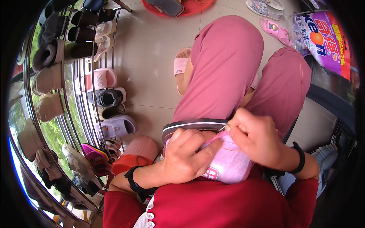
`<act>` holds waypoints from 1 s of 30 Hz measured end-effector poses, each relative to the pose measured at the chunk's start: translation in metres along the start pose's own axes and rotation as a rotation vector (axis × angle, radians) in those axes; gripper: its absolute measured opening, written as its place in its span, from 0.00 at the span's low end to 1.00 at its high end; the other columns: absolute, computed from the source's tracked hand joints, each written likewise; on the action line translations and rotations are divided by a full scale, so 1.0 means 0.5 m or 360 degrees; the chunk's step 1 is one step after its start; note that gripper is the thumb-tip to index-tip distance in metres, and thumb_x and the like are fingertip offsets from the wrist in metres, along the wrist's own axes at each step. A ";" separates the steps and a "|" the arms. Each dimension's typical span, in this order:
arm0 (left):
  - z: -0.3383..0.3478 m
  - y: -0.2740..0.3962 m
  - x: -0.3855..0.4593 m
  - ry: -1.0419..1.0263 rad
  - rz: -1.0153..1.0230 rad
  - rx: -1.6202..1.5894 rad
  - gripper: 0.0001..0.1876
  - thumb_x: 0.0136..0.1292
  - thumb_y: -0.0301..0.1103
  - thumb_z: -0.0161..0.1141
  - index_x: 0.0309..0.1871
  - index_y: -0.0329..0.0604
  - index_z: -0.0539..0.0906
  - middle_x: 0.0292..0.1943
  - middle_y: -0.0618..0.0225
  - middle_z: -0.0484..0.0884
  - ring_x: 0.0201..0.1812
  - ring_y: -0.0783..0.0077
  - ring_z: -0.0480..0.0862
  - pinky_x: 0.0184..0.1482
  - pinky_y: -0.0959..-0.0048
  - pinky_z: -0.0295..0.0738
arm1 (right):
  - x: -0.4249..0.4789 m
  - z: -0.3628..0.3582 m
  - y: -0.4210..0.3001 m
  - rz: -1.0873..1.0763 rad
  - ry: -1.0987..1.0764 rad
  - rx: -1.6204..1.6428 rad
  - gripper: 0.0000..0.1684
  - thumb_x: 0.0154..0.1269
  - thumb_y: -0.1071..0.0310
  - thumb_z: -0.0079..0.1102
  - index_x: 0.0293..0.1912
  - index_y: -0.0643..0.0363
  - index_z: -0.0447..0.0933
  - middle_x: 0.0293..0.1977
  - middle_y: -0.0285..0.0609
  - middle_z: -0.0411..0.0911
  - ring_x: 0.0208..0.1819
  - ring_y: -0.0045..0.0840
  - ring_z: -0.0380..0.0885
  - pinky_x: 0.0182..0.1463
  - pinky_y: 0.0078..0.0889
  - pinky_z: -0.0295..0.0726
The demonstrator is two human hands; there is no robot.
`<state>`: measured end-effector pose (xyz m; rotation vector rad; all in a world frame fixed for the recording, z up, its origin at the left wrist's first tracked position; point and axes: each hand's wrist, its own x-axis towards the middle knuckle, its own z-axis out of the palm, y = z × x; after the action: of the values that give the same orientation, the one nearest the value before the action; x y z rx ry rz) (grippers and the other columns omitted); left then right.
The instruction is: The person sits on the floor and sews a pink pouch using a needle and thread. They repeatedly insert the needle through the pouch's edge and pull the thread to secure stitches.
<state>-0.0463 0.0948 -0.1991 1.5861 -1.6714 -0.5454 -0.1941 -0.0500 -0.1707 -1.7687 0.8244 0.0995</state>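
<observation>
A lilac fuzzy shoe upper with a pink patch lies in my lap, against a dark shoe sole with a white stripe. My left hand grips the upper near the pink braided trim, fingers over the sole side. Between the thumb and forefinger of my right hand is a thin metal tool, probably a needle or hook; its tip meets the edge between sole and trim. A thin orange-brown thread crosses the upper below my right hand. My fingers hide part of the seam.
A metal shoe rack with many shoes stands at left. Beside my left forearm is a pink ribbed bin with a red part. A red basin sits ahead. A printed plastic bag and denim cloth lie at right.
</observation>
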 end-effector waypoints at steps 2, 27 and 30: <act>0.002 0.003 -0.004 0.0006 0.0001 0.0013 0.17 0.45 0.29 0.64 0.43 0.43 0.88 0.39 0.69 0.83 0.34 0.71 0.77 0.35 0.71 0.67 | -0.015 0.016 0.000 -0.0190 0.0173 -0.0154 0.03 0.63 0.75 0.57 0.33 0.62 0.73 0.18 0.49 0.75 0.18 0.36 0.77 0.22 0.34 0.71; -0.001 -0.001 -0.012 0.0134 0.0123 0.0005 0.20 0.42 0.25 0.67 0.44 0.44 0.88 0.35 0.66 0.79 0.31 0.68 0.77 0.34 0.71 0.69 | -0.020 -0.034 -0.005 -0.0959 -0.0044 -0.0788 0.08 0.55 0.72 0.59 0.37 0.58 0.75 0.28 0.42 0.71 0.34 0.34 0.73 0.37 0.34 0.74; -0.001 0.001 -0.019 0.0128 0.0115 0.0003 0.20 0.42 0.25 0.68 0.43 0.44 0.88 0.35 0.66 0.78 0.31 0.68 0.77 0.34 0.71 0.70 | -0.017 -0.016 -0.009 -0.0904 0.0063 -0.0996 0.06 0.51 0.71 0.61 0.29 0.57 0.72 0.28 0.42 0.71 0.34 0.35 0.72 0.38 0.34 0.74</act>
<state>-0.0465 0.1040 -0.2006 1.5230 -1.6624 -0.4378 -0.2007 -0.0525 -0.1601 -2.5409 0.2936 -0.0639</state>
